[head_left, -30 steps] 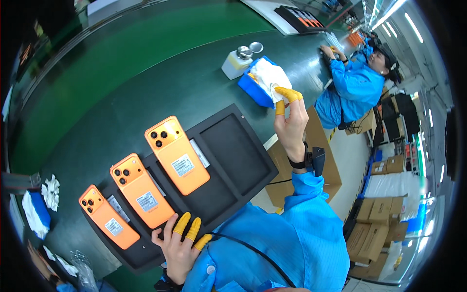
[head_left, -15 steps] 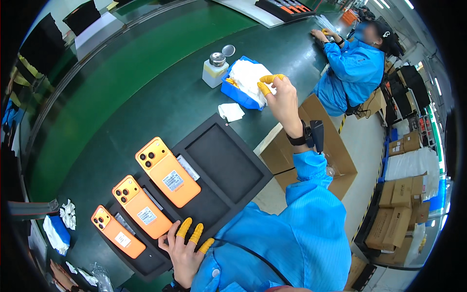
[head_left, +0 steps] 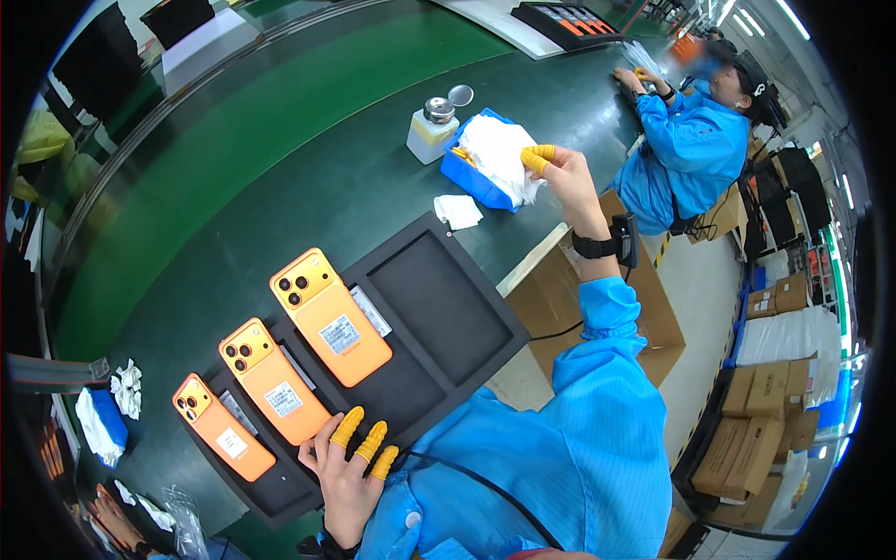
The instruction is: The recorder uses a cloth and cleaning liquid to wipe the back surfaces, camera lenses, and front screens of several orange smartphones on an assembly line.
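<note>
My right hand (head_left: 571,187), in yellow finger cots, pinches the edge of a white cloth (head_left: 495,149) piled in a blue bin (head_left: 474,183). Fingers apart, my left hand (head_left: 350,476) rests at the near edge of a black foam tray (head_left: 439,289), beside the middle phone's lower end; it holds nothing. Three orange phones lie in a row, camera side up with white labels: a large phone (head_left: 331,317), a middle phone (head_left: 273,383) and a left phone (head_left: 224,427). The tray's right compartment is bare.
A pump bottle (head_left: 432,131) with its lid up stands left of the bin; a folded white cloth (head_left: 457,212) lies in front. An open cardboard box (head_left: 644,299) is under my right arm. A co-worker (head_left: 686,140) sits at far right. Another person's hand (head_left: 112,511) shows at lower left.
My right fingers have closed on the cloth's edge, which now hangs a little over the bin's side. My left hand keeps its place by the tray. The whole view has shifted slightly.
</note>
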### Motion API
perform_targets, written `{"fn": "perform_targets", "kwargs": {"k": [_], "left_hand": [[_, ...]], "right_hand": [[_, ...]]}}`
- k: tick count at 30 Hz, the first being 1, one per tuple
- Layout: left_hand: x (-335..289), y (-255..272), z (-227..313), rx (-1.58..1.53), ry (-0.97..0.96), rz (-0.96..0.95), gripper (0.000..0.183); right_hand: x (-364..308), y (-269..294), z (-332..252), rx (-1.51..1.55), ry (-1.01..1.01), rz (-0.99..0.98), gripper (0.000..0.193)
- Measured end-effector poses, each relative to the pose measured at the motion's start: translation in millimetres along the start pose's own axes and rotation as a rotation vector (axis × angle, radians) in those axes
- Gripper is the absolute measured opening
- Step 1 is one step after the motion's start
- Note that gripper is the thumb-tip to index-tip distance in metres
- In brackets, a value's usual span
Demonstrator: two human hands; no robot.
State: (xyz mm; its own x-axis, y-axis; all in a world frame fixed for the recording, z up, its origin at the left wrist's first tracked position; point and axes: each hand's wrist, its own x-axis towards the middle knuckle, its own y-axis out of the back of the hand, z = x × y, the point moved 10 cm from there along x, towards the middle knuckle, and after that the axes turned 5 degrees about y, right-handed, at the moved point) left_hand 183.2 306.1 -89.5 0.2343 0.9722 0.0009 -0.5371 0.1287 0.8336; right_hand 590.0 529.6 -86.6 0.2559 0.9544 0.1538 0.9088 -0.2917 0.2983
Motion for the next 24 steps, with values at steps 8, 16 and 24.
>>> {"fn": "perform_targets", "kwargs": {"k": [8, 16, 24], "left_hand": [[1, 7, 0, -0.041, 0.003, 0.036, 0.034], [10, 10, -21, -0.848, 0.234, 0.043, 0.027], [40, -17, -13, -1.547, 0.292, -0.209, 0.047]], "right_hand": [[0, 9, 3, 0.264, -0.039, 0.002, 0.023], [-75, -98, -71, 0.918, -0.187, -0.584, 0.026], [-205, -253, -110, 0.49, -0.523, -1.425, 0.015]]}}
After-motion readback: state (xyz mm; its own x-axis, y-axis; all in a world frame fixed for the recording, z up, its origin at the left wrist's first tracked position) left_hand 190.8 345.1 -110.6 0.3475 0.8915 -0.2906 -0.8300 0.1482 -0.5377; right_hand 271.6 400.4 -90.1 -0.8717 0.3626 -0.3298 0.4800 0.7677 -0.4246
